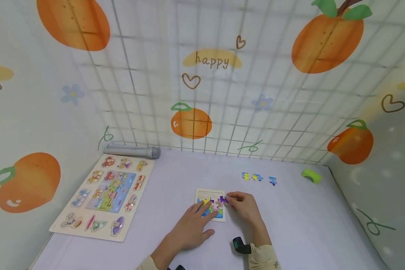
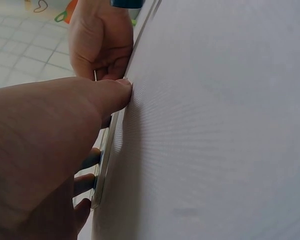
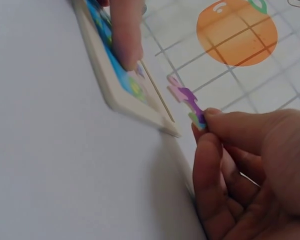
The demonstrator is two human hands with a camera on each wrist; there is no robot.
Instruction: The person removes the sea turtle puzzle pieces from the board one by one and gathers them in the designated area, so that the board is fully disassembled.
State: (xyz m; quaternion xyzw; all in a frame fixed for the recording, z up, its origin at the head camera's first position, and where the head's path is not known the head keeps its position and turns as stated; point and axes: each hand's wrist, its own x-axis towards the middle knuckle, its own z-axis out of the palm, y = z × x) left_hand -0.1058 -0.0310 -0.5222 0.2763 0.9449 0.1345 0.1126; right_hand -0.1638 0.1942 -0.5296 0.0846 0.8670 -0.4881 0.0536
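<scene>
My left hand (image 1: 193, 225) lies palm down with fingers spread over a small jigsaw puzzle in a pale wooden tray (image 1: 224, 216), covering part of its picture. In the left wrist view, the thumb (image 2: 115, 94) rests at the tray's near edge. My right hand (image 1: 247, 207) pinches a purple and pink jigsaw piece (image 3: 190, 99) between thumb and index finger. That piece is tilted beside the tray's right rim in the head view. Blue, yellow and pink pieces show inside the tray between the left fingers.
Behind and to the right lie several loose jigsaw pieces (image 1: 252, 176), with a bright green arched block (image 1: 311, 176) farther right. A large wooden picture board (image 1: 82, 214) lies at left, a grey tube (image 1: 131, 151) behind it. Fruit-printed curtains (image 1: 222, 93) over a wire grid enclose the table.
</scene>
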